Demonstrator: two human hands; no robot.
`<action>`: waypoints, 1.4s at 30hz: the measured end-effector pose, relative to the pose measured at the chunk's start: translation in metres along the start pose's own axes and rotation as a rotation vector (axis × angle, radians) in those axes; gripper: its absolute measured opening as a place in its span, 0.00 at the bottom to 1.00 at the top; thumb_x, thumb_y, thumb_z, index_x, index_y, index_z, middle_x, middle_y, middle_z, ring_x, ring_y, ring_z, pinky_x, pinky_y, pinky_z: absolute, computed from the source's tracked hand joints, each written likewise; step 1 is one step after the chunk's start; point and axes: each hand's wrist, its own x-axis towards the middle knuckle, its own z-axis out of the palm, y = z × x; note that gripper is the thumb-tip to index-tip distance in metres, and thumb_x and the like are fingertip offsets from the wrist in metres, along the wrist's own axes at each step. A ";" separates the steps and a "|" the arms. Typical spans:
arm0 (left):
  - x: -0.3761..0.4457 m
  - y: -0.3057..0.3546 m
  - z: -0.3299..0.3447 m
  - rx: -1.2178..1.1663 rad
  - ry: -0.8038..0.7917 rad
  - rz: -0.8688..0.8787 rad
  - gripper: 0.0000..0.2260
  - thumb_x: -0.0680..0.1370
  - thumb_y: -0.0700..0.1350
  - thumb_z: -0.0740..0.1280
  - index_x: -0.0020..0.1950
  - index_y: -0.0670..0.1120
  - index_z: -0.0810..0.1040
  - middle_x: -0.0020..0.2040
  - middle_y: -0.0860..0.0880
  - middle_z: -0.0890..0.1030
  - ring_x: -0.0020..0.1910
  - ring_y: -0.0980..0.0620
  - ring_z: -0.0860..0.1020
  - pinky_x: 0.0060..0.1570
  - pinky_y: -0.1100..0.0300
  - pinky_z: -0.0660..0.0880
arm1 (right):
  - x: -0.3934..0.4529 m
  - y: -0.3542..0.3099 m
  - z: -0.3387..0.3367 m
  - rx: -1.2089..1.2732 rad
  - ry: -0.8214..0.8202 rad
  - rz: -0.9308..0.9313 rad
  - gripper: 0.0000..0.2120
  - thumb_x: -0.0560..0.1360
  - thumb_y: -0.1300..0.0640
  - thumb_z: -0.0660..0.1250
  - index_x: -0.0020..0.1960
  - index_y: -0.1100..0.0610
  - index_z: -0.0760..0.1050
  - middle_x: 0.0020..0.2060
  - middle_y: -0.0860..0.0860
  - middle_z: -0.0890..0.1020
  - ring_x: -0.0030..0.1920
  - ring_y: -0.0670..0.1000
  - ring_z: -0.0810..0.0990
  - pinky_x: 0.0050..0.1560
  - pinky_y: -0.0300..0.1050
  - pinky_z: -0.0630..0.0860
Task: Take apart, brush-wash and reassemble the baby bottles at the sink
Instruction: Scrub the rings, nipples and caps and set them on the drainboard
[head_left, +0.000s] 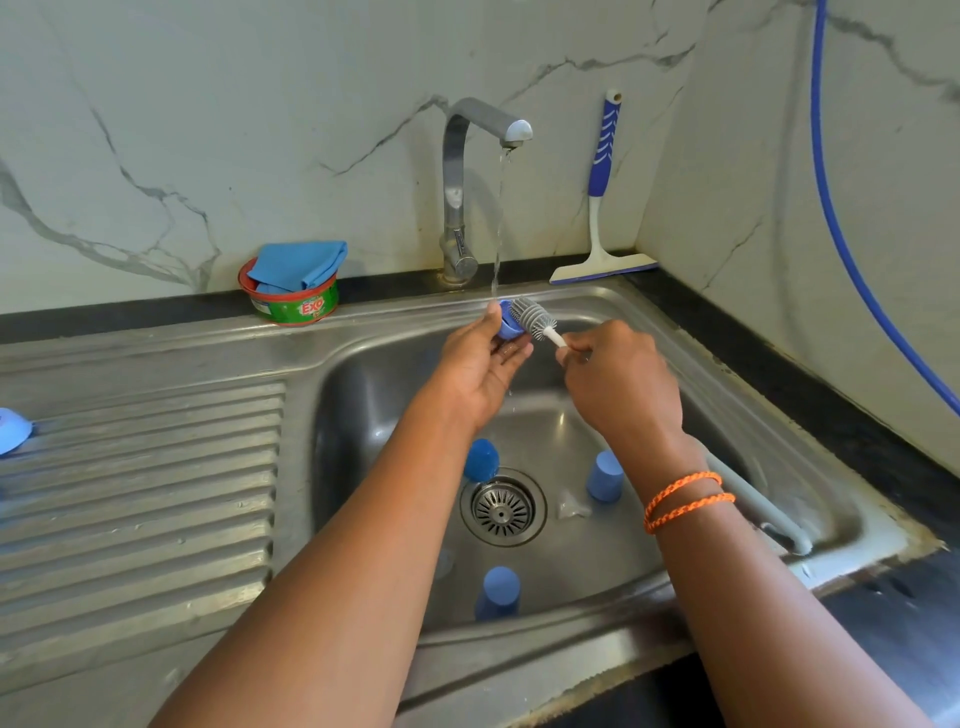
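Only one piece of text could be read: the brand word "EXO" in white letters on a red patch, printed on the green side of a round tub (293, 303) with a red rim. The tub stood on the surface behind the sink's draining board. Smaller print beside the word was too blurred to read.

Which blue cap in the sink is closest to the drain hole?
The rounded blue cap touching the drain's upper-left rim; the other two caps stand apart.
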 end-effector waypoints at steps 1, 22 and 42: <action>0.000 0.000 -0.001 -0.008 0.003 -0.006 0.12 0.86 0.45 0.64 0.62 0.37 0.77 0.58 0.37 0.84 0.58 0.42 0.83 0.68 0.45 0.76 | -0.001 -0.001 0.000 0.000 0.001 -0.011 0.13 0.84 0.50 0.66 0.65 0.47 0.83 0.54 0.56 0.84 0.52 0.63 0.82 0.53 0.57 0.81; -0.003 0.017 -0.016 0.148 0.132 0.093 0.16 0.82 0.48 0.70 0.65 0.39 0.80 0.49 0.43 0.82 0.45 0.49 0.82 0.54 0.51 0.84 | -0.006 -0.011 0.013 0.180 -0.068 -0.133 0.07 0.82 0.49 0.66 0.50 0.44 0.83 0.41 0.56 0.80 0.43 0.63 0.78 0.42 0.51 0.73; -0.146 0.170 -0.161 0.912 0.349 0.603 0.11 0.68 0.49 0.81 0.49 0.53 0.87 0.48 0.56 0.87 0.51 0.57 0.84 0.56 0.54 0.80 | -0.092 -0.149 0.039 0.038 -0.069 -0.474 0.06 0.82 0.55 0.63 0.51 0.52 0.80 0.42 0.56 0.81 0.45 0.67 0.79 0.39 0.52 0.71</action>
